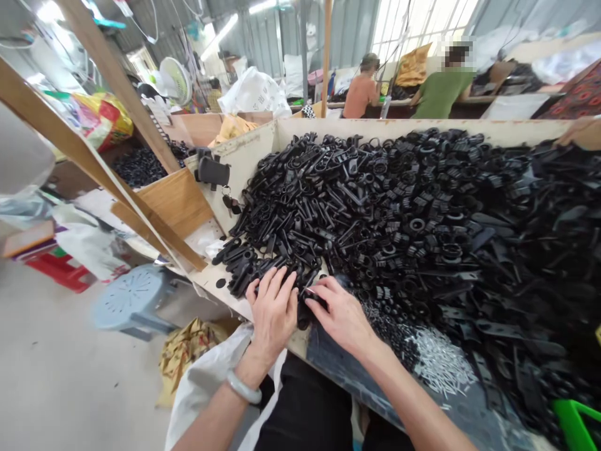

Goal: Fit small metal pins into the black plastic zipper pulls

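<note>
My left hand [273,307], with a pale bangle [244,387] on the wrist, is curled at the near edge of the bench over black plastic parts. Its fingers bend down and the thumb comes in from the right; what lies under them is hidden. Close beside it, my right hand [335,307] pinches a small black plastic part [310,295] between thumb and fingers. Both hands nearly meet over the part. Behind them rises a large heap of black plastic parts [328,207], with long clips and rings in it.
Silver pins [441,360] lie in a pile right of my right arm, beside tiny black pieces [389,326]. A green container [577,423] sits at the lower right. A blue stool [134,297] stands left. Another person's hand [580,133] reaches in at the far right.
</note>
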Tool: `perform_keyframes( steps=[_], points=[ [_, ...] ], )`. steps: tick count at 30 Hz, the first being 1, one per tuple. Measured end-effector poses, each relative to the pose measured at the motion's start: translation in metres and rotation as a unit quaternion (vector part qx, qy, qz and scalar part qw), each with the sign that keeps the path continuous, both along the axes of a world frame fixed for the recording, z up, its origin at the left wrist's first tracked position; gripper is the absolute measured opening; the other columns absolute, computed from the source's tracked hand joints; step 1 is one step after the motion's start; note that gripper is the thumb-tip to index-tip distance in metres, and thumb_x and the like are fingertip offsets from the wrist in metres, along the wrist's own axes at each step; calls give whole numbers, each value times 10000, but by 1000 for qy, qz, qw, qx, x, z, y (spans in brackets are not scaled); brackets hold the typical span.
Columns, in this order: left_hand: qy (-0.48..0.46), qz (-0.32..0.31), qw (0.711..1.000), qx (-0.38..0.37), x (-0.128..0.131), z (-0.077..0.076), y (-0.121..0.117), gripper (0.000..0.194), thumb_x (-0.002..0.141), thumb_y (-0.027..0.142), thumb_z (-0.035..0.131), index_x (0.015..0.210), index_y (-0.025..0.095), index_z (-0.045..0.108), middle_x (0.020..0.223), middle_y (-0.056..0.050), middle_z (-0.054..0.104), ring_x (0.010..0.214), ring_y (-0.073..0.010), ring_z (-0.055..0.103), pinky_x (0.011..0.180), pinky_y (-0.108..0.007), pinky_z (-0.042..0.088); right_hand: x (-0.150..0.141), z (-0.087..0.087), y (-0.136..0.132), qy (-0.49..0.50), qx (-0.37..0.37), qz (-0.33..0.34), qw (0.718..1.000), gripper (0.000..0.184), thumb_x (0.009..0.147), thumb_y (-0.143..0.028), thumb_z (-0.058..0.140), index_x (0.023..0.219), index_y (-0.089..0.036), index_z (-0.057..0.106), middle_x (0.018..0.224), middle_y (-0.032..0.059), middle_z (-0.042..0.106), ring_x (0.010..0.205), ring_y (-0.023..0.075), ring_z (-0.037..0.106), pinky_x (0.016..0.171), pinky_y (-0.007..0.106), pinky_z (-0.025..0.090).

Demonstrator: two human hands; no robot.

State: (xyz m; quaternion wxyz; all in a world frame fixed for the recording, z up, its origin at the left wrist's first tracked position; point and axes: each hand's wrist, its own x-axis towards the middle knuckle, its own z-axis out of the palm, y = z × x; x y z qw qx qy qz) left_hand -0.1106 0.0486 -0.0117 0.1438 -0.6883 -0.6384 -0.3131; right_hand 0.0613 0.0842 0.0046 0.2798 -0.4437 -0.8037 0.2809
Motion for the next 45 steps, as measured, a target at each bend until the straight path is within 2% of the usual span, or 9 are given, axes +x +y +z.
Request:
perform_keyframes(
  steps=[9,14,23,26,30,32,37,41,45],
  points=[
    [-32,-27,999,11,-1,-5,3,361,987,216,561,1327,256,675,1420,-104,671,1362,-297,558,1194,-526,173,10,22,68,68,17,-179,981,402,976,-475,566,1225,-201,722,871,48,712,709,191,633,715,327,504],
    [-43,-18,998,34,-5,2,-1,338,974,201,590,1293,249,691,1391,-101,686,1351,-308,557,1183,-532,230,12,32,106,42,9,-222,974,156,836,-259,670,923,-241,798,755,28,751,769,226,683,771,334,486],
    [-254,-156,954,-17,18,59,-8,358,1002,259,544,1339,233,660,1376,-102,670,1339,-272,551,1169,-463,392,108,45,2,98,-53,-256,960,350,880,-432,641,1054,-190,825,783,42,765,663,197,629,642,319,495],
    [-391,-254,832,-301,42,71,-15,424,1006,426,547,1387,266,639,1318,-97,713,1216,-267,644,1076,-437,482,119,49,-50,115,-146,-100,977,238,912,-391,678,1020,-257,841,774,21,731,709,185,624,650,296,470],
    [-552,-344,429,-627,76,50,-46,432,995,537,533,1207,213,724,929,-103,777,815,-219,733,745,-339,577,123,45,-91,109,-168,0,980,234,998,-364,618,1084,-294,825,809,22,722,747,169,644,685,283,479],
    [-634,-301,316,-639,87,33,-63,475,972,558,572,1242,177,663,735,-49,714,553,-141,641,566,-239,485,130,38,-94,108,-177,14,978,234,1000,-381,626,1118,-292,808,879,30,743,806,180,671,723,290,502],
    [-714,-181,386,-556,88,20,-70,488,987,562,561,1260,159,601,707,-11,653,497,-82,506,496,-187,335,154,18,-58,-3,-22,-185,983,271,1017,-387,570,1130,-245,771,1043,66,734,794,192,667,702,315,517],
    [-734,-165,340,-564,85,28,-57,554,988,570,517,1303,121,596,769,-63,690,539,-119,563,529,-222,377,157,5,-21,-224,66,-271,934,309,984,-310,577,1258,-255,710,1182,84,689,732,190,666,600,316,470],
    [-767,-141,300,-549,86,26,-56,458,988,403,512,1296,85,630,812,-96,711,549,-126,582,544,-238,395,155,1,-12,-272,56,-264,924,299,964,-248,571,1212,-260,736,1165,94,683,734,198,658,537,301,395]
  ],
)
